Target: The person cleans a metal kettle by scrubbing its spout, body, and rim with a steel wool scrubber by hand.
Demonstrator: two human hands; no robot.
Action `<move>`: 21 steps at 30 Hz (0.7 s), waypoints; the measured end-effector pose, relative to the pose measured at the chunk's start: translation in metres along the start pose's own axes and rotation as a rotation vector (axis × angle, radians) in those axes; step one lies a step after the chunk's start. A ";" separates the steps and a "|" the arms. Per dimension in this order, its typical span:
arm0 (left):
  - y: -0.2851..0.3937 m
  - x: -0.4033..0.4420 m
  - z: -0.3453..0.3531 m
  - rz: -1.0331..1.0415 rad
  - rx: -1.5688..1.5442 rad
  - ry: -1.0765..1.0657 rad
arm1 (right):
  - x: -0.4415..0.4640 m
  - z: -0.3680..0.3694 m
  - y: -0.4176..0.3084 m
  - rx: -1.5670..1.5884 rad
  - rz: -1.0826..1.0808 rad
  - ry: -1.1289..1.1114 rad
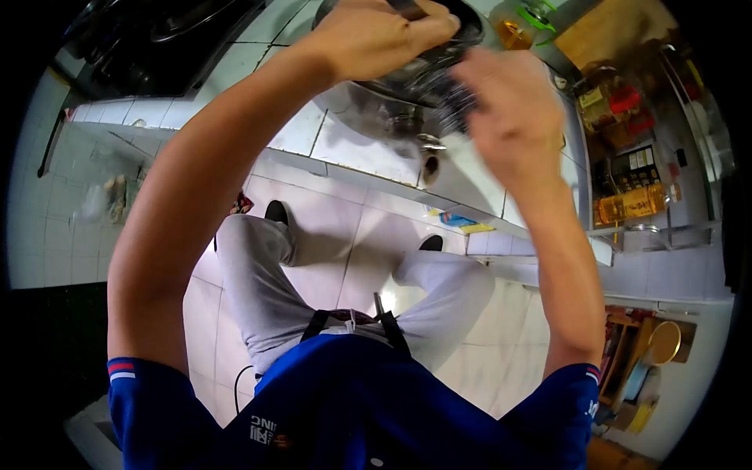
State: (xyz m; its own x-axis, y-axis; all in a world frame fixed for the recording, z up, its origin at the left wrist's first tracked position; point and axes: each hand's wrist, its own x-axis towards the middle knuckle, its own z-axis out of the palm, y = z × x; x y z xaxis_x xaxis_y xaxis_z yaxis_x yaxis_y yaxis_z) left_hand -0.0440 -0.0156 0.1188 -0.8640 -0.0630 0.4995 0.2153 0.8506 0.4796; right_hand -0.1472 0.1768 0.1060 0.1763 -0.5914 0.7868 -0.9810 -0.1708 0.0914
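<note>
Through the head camera I see a dark round pan [472, 28] on the white-tiled surface [294, 133], its far part cut off by the frame. My left hand [380, 37] is over it, fingers bent; I can't make out what they grip. My right hand [513, 102] is at the pan's near right side, too blurred for me to tell whether it is pinching anything. Beside it, blurred dark streaks [450, 94] hide what the pan contains. Just beyond, a clear jar [513, 34] with green trim holds amber liquid. On the right, a rack [662, 237] carries a bottle of amber liquid [630, 205], a black-and-gold box [636, 166] and a red-capped bottle [599, 102].
</note>
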 end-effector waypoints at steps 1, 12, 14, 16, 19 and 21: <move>0.006 -0.001 -0.002 -0.046 -0.011 -0.016 | -0.003 -0.005 0.008 -0.032 0.098 0.005; -0.001 0.002 -0.005 -0.035 -0.044 -0.038 | 0.001 0.000 -0.018 -0.040 0.024 -0.018; -0.002 0.000 0.000 0.000 -0.062 -0.073 | -0.003 0.000 0.003 -0.070 -0.007 0.020; 0.004 -0.001 -0.003 -0.036 -0.047 -0.051 | 0.004 -0.011 0.029 -0.204 0.208 0.011; -0.004 0.001 -0.001 0.065 0.005 -0.021 | 0.000 0.006 -0.013 -0.002 -0.020 0.049; 0.001 0.000 0.003 0.060 -0.046 -0.019 | -0.001 0.004 -0.005 0.004 0.005 0.070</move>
State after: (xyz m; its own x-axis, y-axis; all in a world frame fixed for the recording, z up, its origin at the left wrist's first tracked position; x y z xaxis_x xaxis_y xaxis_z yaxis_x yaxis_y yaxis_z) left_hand -0.0452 -0.0132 0.1178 -0.8574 -0.0016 0.5146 0.2875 0.8279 0.4816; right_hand -0.1421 0.1750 0.1028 0.1652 -0.5361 0.8279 -0.9815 -0.1716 0.0847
